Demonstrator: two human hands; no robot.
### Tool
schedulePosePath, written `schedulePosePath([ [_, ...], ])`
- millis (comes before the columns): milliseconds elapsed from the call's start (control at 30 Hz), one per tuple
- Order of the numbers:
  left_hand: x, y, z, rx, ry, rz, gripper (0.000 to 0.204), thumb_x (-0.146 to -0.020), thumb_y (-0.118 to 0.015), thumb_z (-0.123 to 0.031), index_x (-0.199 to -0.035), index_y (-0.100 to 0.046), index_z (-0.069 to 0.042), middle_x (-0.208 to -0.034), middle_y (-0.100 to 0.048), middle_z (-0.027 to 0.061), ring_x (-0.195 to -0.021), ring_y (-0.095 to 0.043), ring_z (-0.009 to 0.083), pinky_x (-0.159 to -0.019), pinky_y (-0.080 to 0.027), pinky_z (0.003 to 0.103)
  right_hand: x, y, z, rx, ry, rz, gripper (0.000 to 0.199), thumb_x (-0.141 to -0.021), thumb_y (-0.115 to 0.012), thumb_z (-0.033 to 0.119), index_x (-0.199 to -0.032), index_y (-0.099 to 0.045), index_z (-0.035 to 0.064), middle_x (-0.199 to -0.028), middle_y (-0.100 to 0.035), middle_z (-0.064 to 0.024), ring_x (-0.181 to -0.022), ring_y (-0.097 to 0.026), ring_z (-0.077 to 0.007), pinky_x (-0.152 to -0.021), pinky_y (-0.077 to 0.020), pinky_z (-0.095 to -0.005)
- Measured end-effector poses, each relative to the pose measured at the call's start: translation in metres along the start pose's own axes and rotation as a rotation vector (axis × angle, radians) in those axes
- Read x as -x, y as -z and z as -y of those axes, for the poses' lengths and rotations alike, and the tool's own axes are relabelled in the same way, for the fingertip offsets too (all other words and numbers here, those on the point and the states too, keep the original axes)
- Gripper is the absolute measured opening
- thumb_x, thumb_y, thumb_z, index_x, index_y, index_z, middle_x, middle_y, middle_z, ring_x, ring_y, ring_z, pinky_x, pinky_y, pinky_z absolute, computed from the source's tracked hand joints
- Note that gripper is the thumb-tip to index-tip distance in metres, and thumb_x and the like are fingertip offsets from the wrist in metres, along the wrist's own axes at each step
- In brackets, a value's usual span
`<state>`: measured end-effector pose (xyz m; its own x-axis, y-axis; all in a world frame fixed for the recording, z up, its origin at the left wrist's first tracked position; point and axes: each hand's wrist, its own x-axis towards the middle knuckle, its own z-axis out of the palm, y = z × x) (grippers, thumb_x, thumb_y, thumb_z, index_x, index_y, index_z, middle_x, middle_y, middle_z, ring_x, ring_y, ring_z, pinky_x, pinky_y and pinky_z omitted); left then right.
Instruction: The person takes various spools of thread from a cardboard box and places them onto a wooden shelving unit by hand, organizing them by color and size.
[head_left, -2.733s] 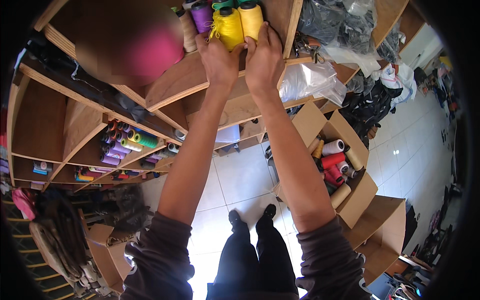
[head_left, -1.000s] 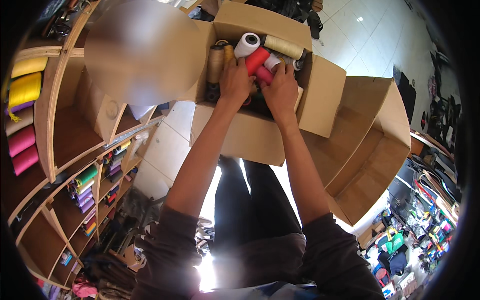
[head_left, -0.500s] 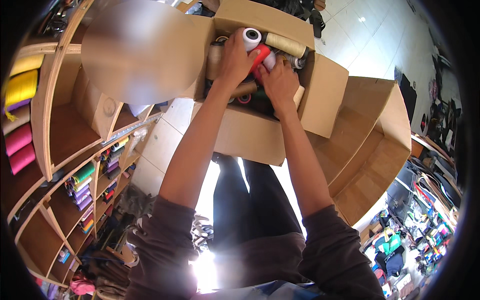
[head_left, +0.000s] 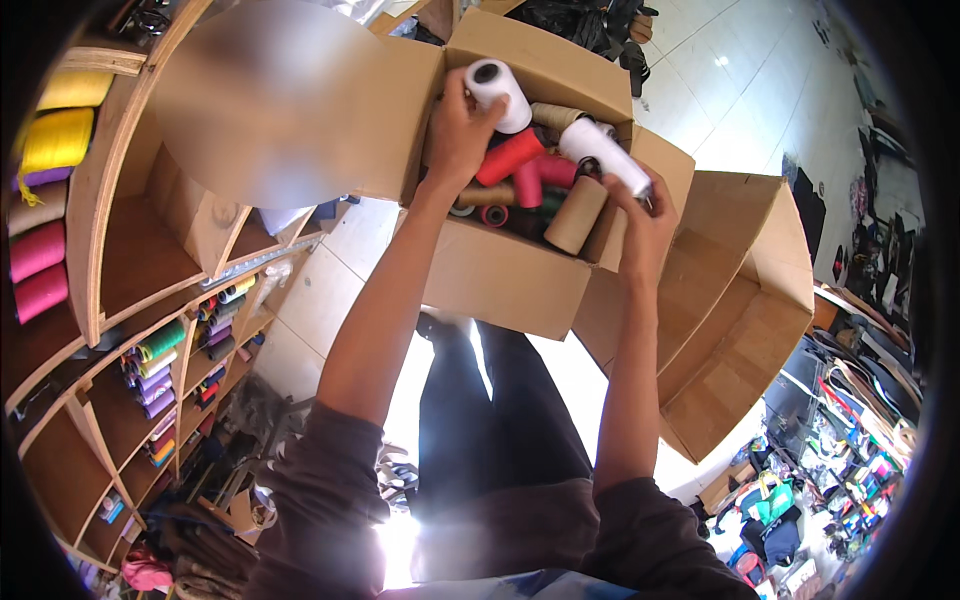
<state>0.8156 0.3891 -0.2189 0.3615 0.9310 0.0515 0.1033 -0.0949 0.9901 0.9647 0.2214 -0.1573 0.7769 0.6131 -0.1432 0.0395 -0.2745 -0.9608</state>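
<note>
My left hand (head_left: pixel 462 132) is closed round a white thread spool (head_left: pixel 506 97) with a dark hole in its end, above the left part of an open cardboard box (head_left: pixel 505 262). At the box's right side, my right hand (head_left: pixel 645 215) grips the lower end of a second white thread spool (head_left: pixel 600 152), which lies tilted. Beneath and between the hands are a red spool (head_left: pixel 510 157), a crimson spool (head_left: pixel 528 184), a tan spool (head_left: pixel 576 215) and a cream spool (head_left: pixel 556 117). Other spools deeper in the box are partly covered.
A wooden shelf unit (head_left: pixel 128 180) with coloured spools, among them a yellow spool (head_left: pixel 58 140), stands at the left. Another open cardboard box (head_left: pixel 735 330) sits at the right. Cluttered goods (head_left: pixel 790 510) lie at the lower right. A blurred round patch hides the upper left.
My hands have moved apart. The left has lifted its white spool slightly; the right has brought a white spool up and rightward, uncovering the red, crimson and tan spools.
</note>
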Motion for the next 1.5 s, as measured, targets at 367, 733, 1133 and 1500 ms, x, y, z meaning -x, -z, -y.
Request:
schedulePosePath([
  [367,0.064,0.075,-0.080,0.731,0.390,-0.102,0.060,-0.096,-0.047,-0.056,-0.119,-0.050,-0.001,-0.100,-0.061,0.0139,-0.078,-0.068,0.0282,-0.064,-0.060,0.043,0.024,-0.012,0.039,-1.024,-0.100,0.419,0.050,-0.089,-0.063,0.018,-0.132,-0.046,0.0006,-0.126,-0.056,-0.0125,-0.119,-0.055,-0.0273,-0.109,-0.0387,-0.0457],
  [733,0.130,0.200,-0.174,0.250,-0.092,-0.339,0.067,-0.089,-0.069,-0.007,-0.145,-0.033,-0.006,-0.130,-0.051,0.0074,-0.119,-0.050,0.0171,-0.101,-0.041,0.032,0.108,-0.172,0.168,-0.408,0.413,0.733,0.052,-0.081,-0.078,0.015,-0.128,-0.059,0.0013,-0.116,-0.066,-0.0054,-0.105,-0.061,-0.0133,-0.086,-0.0481,-0.0300],
  [1133,0.103,0.382,-0.196,-0.443,-0.393,-1.010,0.065,-0.067,-0.089,-0.012,-0.124,-0.060,0.002,-0.110,-0.065,0.0192,-0.098,-0.068,0.0289,-0.087,-0.056,0.038,0.199,-0.380,0.243,-0.381,0.977,0.561,0.055,-0.076,-0.082,0.021,-0.122,-0.060,0.0006,-0.111,-0.061,-0.0139,-0.094,-0.061,-0.0270,-0.080,-0.0497,-0.0361],
  [1500,0.097,0.380,-0.170,-0.267,-0.385,-1.072,0.056,-0.067,-0.086,-0.005,-0.119,-0.065,0.002,-0.103,-0.069,0.0208,-0.088,-0.071,0.0260,-0.077,-0.057,0.036,0.208,-0.395,0.222,-0.308,0.915,0.471,0.057,-0.074,-0.079,0.000,-0.127,-0.057,-0.0007,-0.114,-0.057,-0.0162,-0.101,-0.062,-0.0307,-0.084,-0.0528,-0.0376],
])
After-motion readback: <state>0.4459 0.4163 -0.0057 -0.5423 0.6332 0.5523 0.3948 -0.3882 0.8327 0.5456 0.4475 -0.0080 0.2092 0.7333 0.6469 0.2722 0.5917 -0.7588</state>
